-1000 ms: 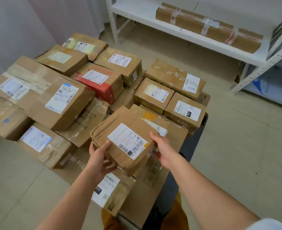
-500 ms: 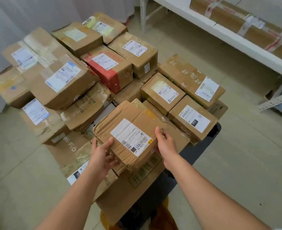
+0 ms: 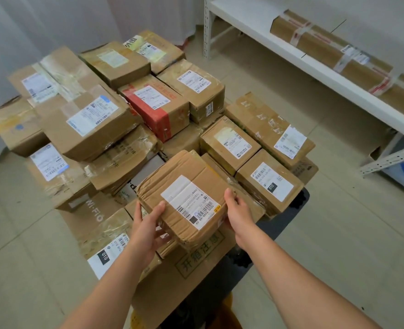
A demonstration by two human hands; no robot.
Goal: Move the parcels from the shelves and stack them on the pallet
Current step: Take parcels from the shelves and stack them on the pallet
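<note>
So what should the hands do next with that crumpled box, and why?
Probably lower the crumpled parcel the last bit onto the stack and let go. Both the left hand and the right hand grip its near corners, and it already sits over the front boxes of the pallet pile, beside the parcel marked 010. Whether it rests fully is unclear.

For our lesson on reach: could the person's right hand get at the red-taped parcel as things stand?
Probably not at once: the right hand and left hand both grip the creased parcel. The red-taped parcel lies uncovered farther back, so its top is free.
</note>
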